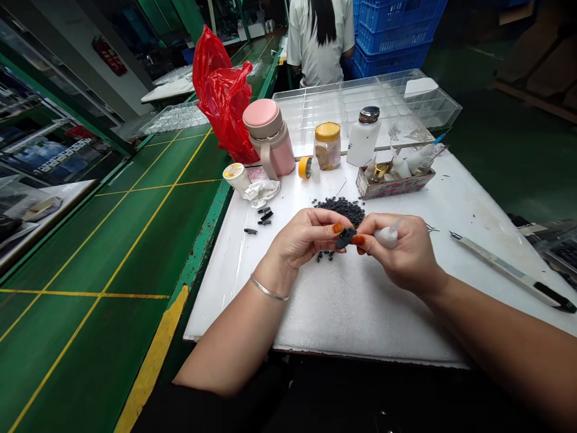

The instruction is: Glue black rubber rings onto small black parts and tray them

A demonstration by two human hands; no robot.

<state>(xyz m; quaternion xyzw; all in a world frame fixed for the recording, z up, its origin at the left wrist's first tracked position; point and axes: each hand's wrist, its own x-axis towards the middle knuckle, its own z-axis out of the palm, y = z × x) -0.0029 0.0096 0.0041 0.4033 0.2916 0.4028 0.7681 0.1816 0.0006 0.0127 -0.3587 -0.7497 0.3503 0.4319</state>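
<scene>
Together, our hands (311, 237) gripped a small dark part (345, 238) above the white surface (342, 313), the right also holding a white bottle (387, 237).

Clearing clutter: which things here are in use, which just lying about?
In use, apparently:
dark part, in left hand
white bottle, in right hand
black rings, piled
loose black pieces

Lying about, probably:
pink mug
red bag
yellow tape
utility knife

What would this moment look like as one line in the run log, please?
left hand: pinching dark part | right hand: fingertips at same part, white bottle in grip | nearby: black rings, knife
</scene>
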